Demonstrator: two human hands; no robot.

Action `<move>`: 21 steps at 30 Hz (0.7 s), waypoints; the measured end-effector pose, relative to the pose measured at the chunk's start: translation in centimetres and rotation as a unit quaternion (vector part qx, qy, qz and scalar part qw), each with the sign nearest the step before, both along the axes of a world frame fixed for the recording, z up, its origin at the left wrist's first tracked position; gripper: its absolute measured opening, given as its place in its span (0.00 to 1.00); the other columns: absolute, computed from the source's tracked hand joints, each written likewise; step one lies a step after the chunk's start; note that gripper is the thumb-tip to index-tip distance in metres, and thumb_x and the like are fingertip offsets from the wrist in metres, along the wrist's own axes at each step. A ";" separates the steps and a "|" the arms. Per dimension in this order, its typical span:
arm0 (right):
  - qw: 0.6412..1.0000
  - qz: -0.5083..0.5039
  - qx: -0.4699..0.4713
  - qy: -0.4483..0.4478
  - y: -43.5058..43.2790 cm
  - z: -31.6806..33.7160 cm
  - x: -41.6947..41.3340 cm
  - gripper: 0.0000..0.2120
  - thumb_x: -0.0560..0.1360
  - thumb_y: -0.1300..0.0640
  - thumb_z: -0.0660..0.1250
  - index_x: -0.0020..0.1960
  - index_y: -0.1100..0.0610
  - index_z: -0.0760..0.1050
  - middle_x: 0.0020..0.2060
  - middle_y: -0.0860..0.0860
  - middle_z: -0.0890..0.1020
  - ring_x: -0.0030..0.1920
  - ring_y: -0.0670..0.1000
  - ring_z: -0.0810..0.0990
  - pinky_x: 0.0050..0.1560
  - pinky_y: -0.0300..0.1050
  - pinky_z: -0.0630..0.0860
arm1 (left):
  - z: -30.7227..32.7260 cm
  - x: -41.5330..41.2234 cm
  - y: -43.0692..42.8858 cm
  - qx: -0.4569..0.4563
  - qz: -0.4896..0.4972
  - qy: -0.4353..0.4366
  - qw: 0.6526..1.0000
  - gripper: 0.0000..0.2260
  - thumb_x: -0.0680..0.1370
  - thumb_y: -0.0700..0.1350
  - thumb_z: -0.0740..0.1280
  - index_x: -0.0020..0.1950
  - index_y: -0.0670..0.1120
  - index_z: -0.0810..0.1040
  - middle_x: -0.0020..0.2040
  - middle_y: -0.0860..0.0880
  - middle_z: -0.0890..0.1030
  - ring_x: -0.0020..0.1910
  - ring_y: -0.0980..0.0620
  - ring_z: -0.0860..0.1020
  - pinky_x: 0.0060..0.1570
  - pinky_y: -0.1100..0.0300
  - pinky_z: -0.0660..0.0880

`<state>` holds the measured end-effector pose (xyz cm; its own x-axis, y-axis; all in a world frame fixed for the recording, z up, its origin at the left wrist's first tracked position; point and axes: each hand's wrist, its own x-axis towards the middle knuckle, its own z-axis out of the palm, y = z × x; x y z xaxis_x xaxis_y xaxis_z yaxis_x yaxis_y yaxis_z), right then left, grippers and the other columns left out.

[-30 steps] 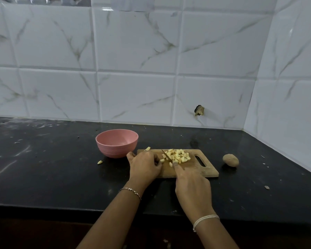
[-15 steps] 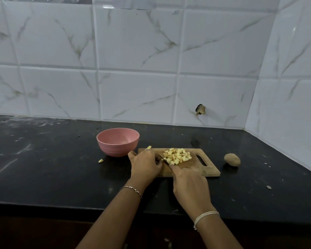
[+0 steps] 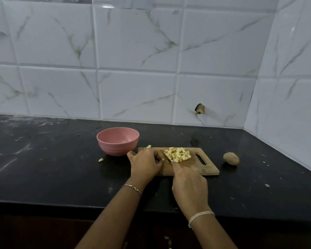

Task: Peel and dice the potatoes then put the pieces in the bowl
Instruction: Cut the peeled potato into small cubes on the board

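A heap of diced potato lies on the wooden cutting board. My right hand grips a knife whose blade slants up to the left edge of the heap. My left hand lies on the board's left end, fingers curled beside the blade; what they hold, if anything, is hidden. The pink bowl stands just left of the board, with no potato pieces visible in it. A whole unpeeled potato sits to the right of the board.
Stray potato bits lie on the black counter: one left of the bowl, one by the board's far left corner. Tiled walls close the back and right. A small scrap lies at the right.
The knife has pushed the diced pieces into a tighter heap further right on the board. My left hand has stayed on the board's left end.
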<state>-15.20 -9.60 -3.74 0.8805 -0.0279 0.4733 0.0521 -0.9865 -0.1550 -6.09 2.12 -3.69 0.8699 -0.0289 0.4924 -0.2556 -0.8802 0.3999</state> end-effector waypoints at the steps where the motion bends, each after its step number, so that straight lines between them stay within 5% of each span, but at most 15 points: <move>1: 1.000 0.000 0.005 -0.005 0.0 -0.1 -0.2 0.22 0.82 0.57 0.56 0.75 0.48 0.59 0.52 0.47 0.78 0.50 0.48 0.77 0.45 0.41 0.70 | 0.0 0.0 0.0 -0.001 -0.005 0.004 1.000 0.06 0.75 0.53 0.66 0.41 0.53 0.81 0.38 0.57 0.80 0.48 0.57 0.76 0.51 0.53 0.54; 9: 1.000 0.000 0.029 -0.004 -0.1 -0.4 -0.7 0.23 0.83 0.52 0.57 0.76 0.45 0.58 0.51 0.46 0.78 0.48 0.46 0.77 0.45 0.40 0.73 | 0.2 -0.1 0.5 -0.045 0.015 0.004 0.999 0.07 0.74 0.54 0.66 0.46 0.56 0.83 0.42 0.57 0.78 0.52 0.59 0.75 0.58 0.50 0.57; 21: 1.000 0.001 0.007 -0.008 0.0 -0.3 -0.7 0.23 0.83 0.55 0.56 0.77 0.46 0.58 0.51 0.47 0.78 0.47 0.47 0.77 0.43 0.40 0.72 | 0.3 -0.3 0.1 -0.015 0.010 0.006 1.000 0.10 0.74 0.57 0.66 0.44 0.54 0.83 0.37 0.57 0.77 0.52 0.57 0.76 0.51 0.52 0.56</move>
<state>-15.89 -9.55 -4.09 0.8723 -0.0334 0.4877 0.0558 -0.9843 -0.1672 -6.41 2.25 -3.41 0.8762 0.0023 0.4819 -0.2334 -0.8730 0.4284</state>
